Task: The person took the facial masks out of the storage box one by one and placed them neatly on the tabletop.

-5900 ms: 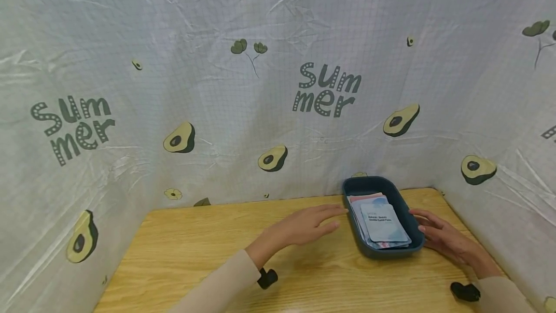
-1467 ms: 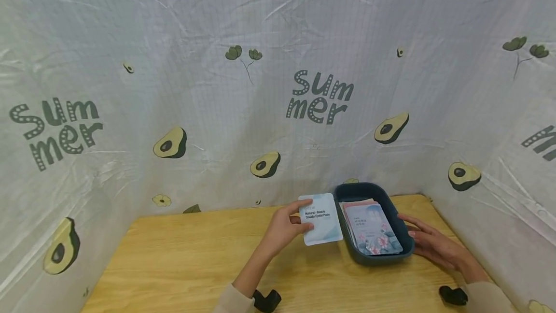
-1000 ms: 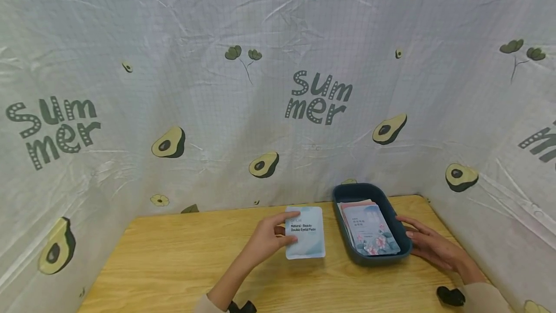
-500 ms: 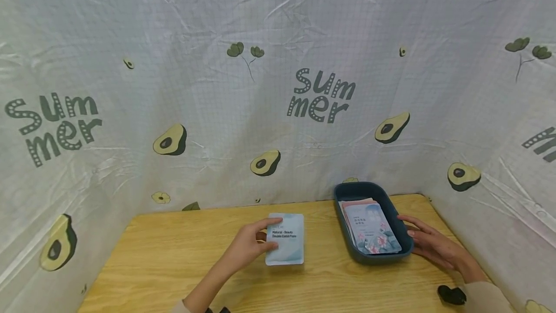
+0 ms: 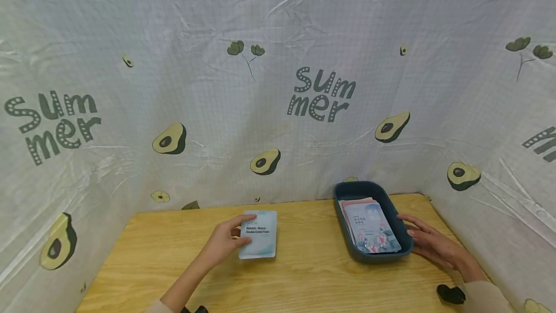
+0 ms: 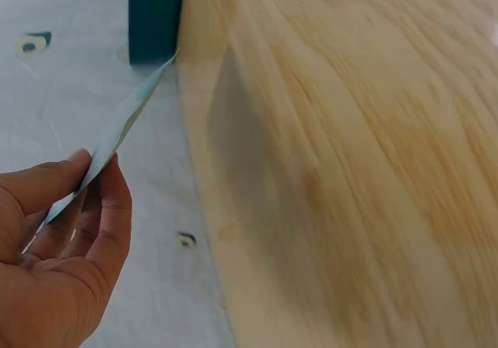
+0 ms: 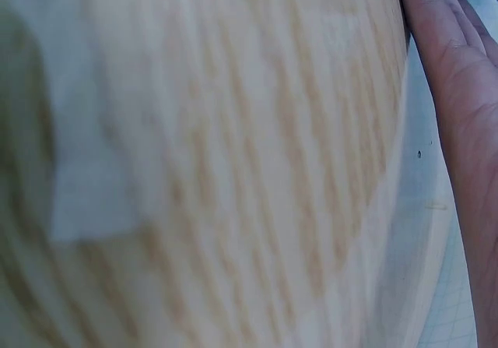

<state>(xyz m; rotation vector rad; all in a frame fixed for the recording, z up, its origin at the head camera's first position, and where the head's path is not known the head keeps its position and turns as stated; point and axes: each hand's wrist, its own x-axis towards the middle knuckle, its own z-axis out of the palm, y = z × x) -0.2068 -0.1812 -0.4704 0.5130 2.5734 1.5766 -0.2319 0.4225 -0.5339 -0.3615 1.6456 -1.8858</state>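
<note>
A pale blue packet (image 5: 262, 238) printed "Natural - Beauty Double Eyelid Paste" is pinched at its left edge between the thumb and fingers of my left hand (image 5: 219, 243). In the left wrist view the packet (image 6: 132, 118) is seen nearly edge-on above the table, casting a shadow on it. To the right stands a dark blue tray (image 5: 382, 258) with a stack of packets inside. On top of that stack lies a floral packet (image 5: 371, 228), with pink and white edges showing behind it. My right hand (image 5: 436, 248) rests against the tray's right side, fingers extended; its fingertips are partly hidden.
A wooden table (image 5: 312, 279) extends beneath everything. White sheeting (image 5: 217, 110) printed with avocados and "summer" closes off the back and both sides, and the tray stands near the back. A black wrist device (image 5: 451, 294) sits by the right sleeve.
My left hand reached to the tray, took the pale blue packet off the stack and carried it left, uncovering the floral packet. My right hand has stayed at the tray's side.
</note>
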